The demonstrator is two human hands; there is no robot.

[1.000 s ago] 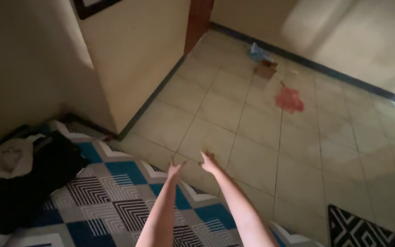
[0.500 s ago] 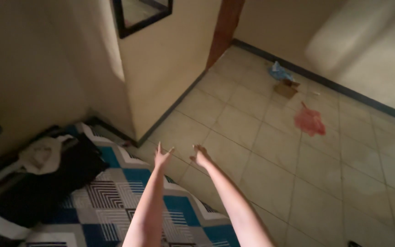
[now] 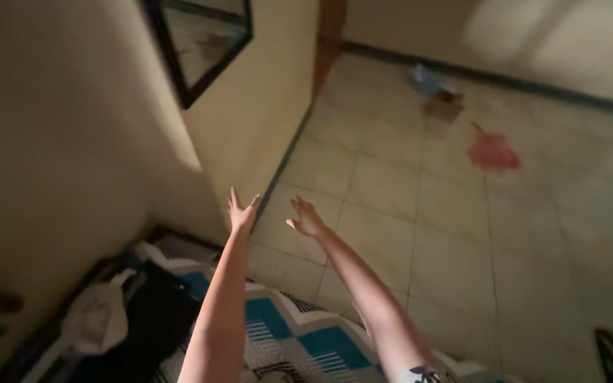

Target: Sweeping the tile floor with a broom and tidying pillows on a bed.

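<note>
Both arms stretch out ahead, over the patterned blanket point(image 3: 285, 344) with its blue, grey and white squares, which lies nearest, below the forearms. To the left on it sits a black garment point(image 3: 147, 319) with a white cloth point(image 3: 97, 323) beside it. The left hand point(image 3: 241, 211) is raised, fingers spread apart, holding nothing, just in front of the cream wall corner point(image 3: 250, 142). The right hand point(image 3: 308, 220) is close beside it, fingers loosely splayed, palm down, empty too, hovering above the tiled floor point(image 3: 406, 213). Neither hand touches anything. Up on the wall, a dark-framed mirror point(image 3: 203, 46) hangs tilted in view. Farther off on the tiles, well apart from the hands, lies a flat pink-red scrap point(image 3: 493, 151). Beyond it, near the dark skirting, a small brown cardboard piece point(image 3: 443, 106) and a crumpled pale blue wrapper point(image 3: 423, 76), both blurred.
</note>
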